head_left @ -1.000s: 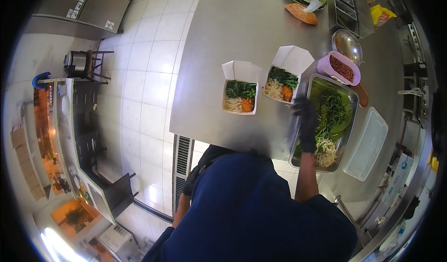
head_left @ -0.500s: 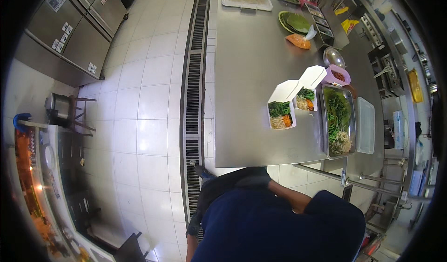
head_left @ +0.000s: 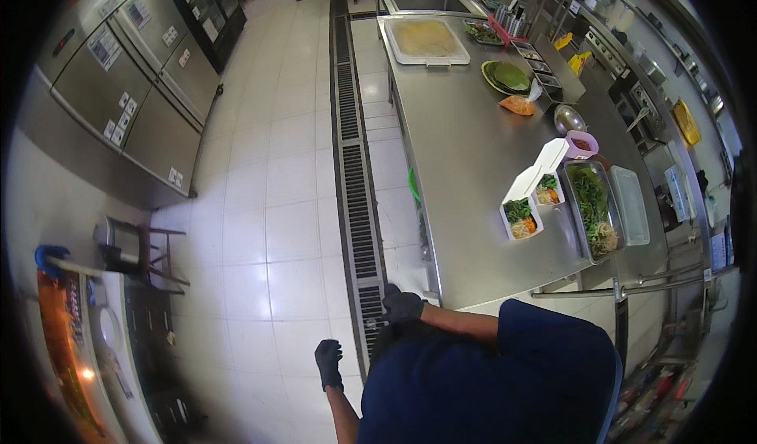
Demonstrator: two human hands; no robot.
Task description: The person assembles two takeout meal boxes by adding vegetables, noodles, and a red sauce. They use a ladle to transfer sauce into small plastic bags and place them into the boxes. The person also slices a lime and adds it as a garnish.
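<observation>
My left hand [head_left: 329, 363], in a black glove, hangs over the tiled floor at my left side. Its fingers curl inward and nothing shows in them. Across the front of my body reaches my right hand [head_left: 403, 307], also gloved in black, near the table's front left corner. Its fingers are too dark and foreshortened to read. Two open white boxes, a nearer box [head_left: 520, 219] and a farther box [head_left: 549, 190], stand on the steel table [head_left: 465, 176], holding greens, sprouts and orange shreds. Beside them lies a metal tray [head_left: 593, 207] of leafy greens and sprouts.
A floor drain grate [head_left: 359, 199] runs along the table's left side. A lidded white tub [head_left: 428, 40], green leaves [head_left: 507, 76], an orange bag [head_left: 518, 106] and a purple container [head_left: 581, 144] sit farther along. Steel refrigerators [head_left: 134, 89] and a stool [head_left: 167, 259] stand left.
My view has swung up and left, bringing the sink and more floor into sight. My left hand has moved out from my body; my right hand has come forward from my waist.
</observation>
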